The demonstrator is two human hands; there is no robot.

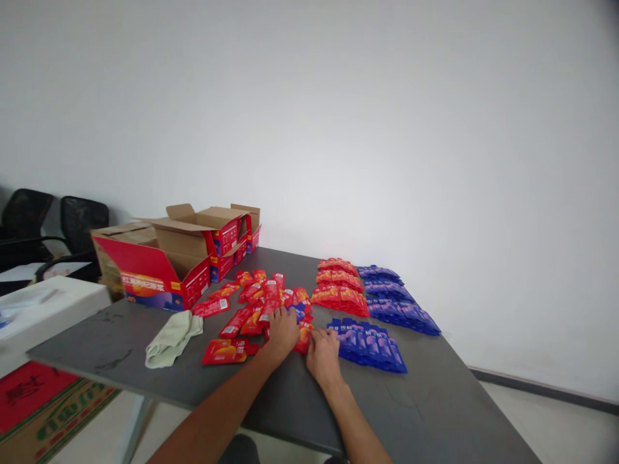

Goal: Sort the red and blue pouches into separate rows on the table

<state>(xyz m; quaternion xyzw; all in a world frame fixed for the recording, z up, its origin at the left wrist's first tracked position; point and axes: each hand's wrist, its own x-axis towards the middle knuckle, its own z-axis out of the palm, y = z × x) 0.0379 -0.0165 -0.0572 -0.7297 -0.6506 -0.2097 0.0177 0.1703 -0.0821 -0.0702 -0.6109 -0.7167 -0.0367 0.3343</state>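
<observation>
Red pouches point(233, 323) lie in a loose pile on the grey table, with a blue pouch point(299, 312) among them. My left hand point(283, 330) rests on the pile's right part, fingers bent over the pouches; whether it grips one is hidden. My right hand point(323, 351) is at the pile's right edge, fingertips by a red pouch point(304, 338); its hold is unclear. Just right of it lies a fanned row of blue pouches point(370, 346). Behind are overlapping rows of red pouches point(340, 298) and more blue rows point(399, 311).
Open red cartons point(152, 280) stand at the table's back left. A pale cloth point(173, 338) lies near the left front edge of the table point(425, 399). Black chairs point(83, 222), a white box point(53, 309) and a printed carton point(58, 412) are farther left.
</observation>
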